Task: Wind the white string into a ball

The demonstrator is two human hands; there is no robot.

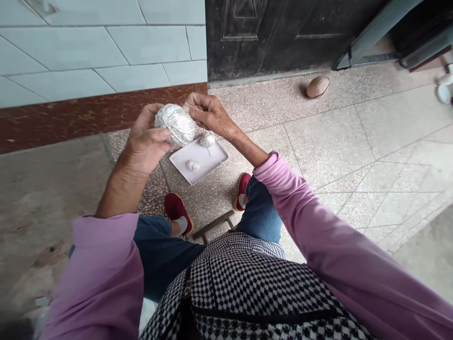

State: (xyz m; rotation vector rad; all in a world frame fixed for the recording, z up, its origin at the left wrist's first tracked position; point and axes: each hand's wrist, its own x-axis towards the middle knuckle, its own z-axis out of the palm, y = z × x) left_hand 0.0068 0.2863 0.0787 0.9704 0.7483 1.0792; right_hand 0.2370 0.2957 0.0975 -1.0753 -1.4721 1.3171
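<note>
A large ball of white, slightly shiny yarn [176, 123] rests in my left hand [143, 144], whose thumb and fingers wrap around its left side. My right hand [208, 113] is at the ball's right edge, thumb and forefinger pinched on the yarn there; the strand itself is hard to see. Below the hands, a shallow white tray [184, 175] lies on the floor. In it are two smaller white yarn balls, one near the front [193, 165] and one near the back right [207, 139]. A loose strand trails by the tray's right edge.
A tiled wall [152, 45] with a brown base strip [116, 111] and a dark door [269, 38] stand ahead. A rounded tan object [318, 87] sits on the floor near the door. My red shoes [175, 208] flank a low wooden bar [214, 225].
</note>
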